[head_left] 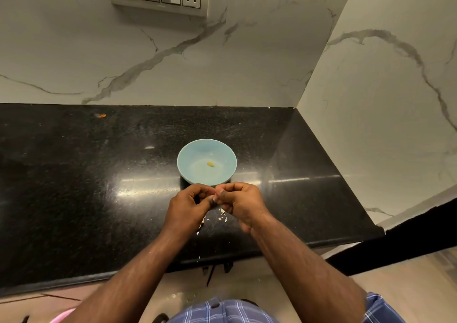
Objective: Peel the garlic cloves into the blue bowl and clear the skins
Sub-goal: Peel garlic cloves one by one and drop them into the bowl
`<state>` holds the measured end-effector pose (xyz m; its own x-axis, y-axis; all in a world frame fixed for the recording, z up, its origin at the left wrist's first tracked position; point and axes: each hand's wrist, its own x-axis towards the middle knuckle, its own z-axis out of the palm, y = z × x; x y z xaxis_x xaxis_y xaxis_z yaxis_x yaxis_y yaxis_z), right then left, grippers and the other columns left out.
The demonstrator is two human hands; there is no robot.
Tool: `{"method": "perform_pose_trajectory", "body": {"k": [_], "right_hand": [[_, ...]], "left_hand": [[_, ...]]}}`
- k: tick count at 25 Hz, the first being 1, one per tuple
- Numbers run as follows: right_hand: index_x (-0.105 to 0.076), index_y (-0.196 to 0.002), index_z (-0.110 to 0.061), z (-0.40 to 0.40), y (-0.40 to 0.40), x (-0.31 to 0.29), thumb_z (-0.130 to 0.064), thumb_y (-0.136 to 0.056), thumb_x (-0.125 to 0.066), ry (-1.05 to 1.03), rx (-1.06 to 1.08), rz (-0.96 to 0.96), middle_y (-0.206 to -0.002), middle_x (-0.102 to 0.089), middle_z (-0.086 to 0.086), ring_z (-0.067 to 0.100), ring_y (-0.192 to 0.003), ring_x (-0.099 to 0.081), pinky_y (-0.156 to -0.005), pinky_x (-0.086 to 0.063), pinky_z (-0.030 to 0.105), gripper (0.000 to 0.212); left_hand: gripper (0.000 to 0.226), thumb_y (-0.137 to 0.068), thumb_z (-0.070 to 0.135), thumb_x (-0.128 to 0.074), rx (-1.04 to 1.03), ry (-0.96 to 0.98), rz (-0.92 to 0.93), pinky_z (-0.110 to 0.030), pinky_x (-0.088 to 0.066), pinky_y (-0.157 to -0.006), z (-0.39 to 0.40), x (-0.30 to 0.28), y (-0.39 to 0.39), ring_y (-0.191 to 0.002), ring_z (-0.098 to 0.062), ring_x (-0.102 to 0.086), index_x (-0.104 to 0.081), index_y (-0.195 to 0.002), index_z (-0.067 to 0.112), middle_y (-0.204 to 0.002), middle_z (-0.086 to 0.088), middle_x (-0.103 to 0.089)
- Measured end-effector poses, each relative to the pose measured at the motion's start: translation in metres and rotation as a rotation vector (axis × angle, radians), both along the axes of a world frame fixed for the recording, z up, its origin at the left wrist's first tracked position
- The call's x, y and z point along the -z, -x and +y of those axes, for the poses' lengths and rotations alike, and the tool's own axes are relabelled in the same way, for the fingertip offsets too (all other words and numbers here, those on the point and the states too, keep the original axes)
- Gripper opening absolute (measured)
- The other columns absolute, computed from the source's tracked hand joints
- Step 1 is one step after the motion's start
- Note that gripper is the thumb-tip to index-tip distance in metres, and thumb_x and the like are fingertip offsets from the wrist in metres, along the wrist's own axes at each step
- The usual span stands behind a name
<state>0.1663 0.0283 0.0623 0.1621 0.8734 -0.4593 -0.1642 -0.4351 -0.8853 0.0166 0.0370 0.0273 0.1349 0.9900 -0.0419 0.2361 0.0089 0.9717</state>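
Worktop (pixel 74 186) of black stone carries the blue bowl (pixel 190 172), one peeled garlic clove (pixel 211 164) lying inside it. At the bowl's six o'clock the left hand (pixel 188 206) and right hand (pixel 241 200) meet, fingers curled and pinching something small between them (too hidden to name). Skins (pixel 222 215) lie scattered on the worktop below the hands.

you get soft, dim indoor light from overhead. a broad band of glare streaks across the glossy black tabletop (pixel 74 174), just behind the hands. wide-angle distortion bends the wall (pixel 383 88) and the tabletop's edges. focus stays fairly sharp, slightly soft overall.
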Motion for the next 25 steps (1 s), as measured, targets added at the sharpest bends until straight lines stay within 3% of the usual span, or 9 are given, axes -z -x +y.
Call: {"method": "perform_pose_trajectory", "body": {"k": [4,9,17,25], "right_hand": [[-0.074,-0.090,-0.004,0.003,-0.004,-0.004,-0.002,-0.092,-0.068,0.034,-0.031,0.056,-0.074,-0.073,0.010,0.013,-0.066,-0.068,-0.065,-0.055,0.022,0.007],[-0.069,-0.106,0.001,0.005,-0.013,-0.011,0.002,-0.088,-0.072,0.067,-0.033,0.087,-0.082,-0.076,0.015,0.020,-0.073,-0.074,-0.064,-0.058,0.025,0.018],[-0.069,-0.100,-0.001,0.009,-0.012,-0.012,0.012,-0.085,-0.071,0.042,-0.006,0.050,-0.088,-0.074,0.014,0.022,-0.076,-0.075,-0.064,-0.059,0.024,0.019],[-0.067,-0.104,-0.003,0.014,-0.015,-0.018,0.003,-0.088,-0.070,0.034,-0.082,-0.037,-0.091,-0.077,0.019,0.024,-0.079,-0.076,-0.061,-0.059,0.026,0.017]], "left_hand": [[0.008,-0.087,0.023,-0.080,0.004,0.000,-0.011,-0.045,-0.062,-0.084,0.002,0.000,0.001,-0.084,-0.010,-0.075,-0.077,-0.092,0.028,-0.085,0.007,-0.078],[0.008,-0.087,0.022,-0.080,0.028,-0.027,0.005,-0.043,-0.063,-0.082,0.003,-0.002,-0.001,-0.084,-0.011,-0.075,-0.077,-0.091,0.029,-0.085,0.007,-0.078],[0.006,-0.087,0.016,-0.080,-0.012,-0.031,-0.038,-0.038,-0.064,-0.077,0.002,-0.005,-0.006,-0.079,-0.010,-0.075,-0.077,-0.087,0.022,-0.079,0.004,-0.078],[0.020,-0.089,0.012,-0.077,0.034,-0.057,-0.007,-0.037,-0.063,-0.080,0.010,-0.003,-0.001,-0.087,-0.010,-0.074,-0.076,-0.092,0.031,-0.088,0.010,-0.077]]}}
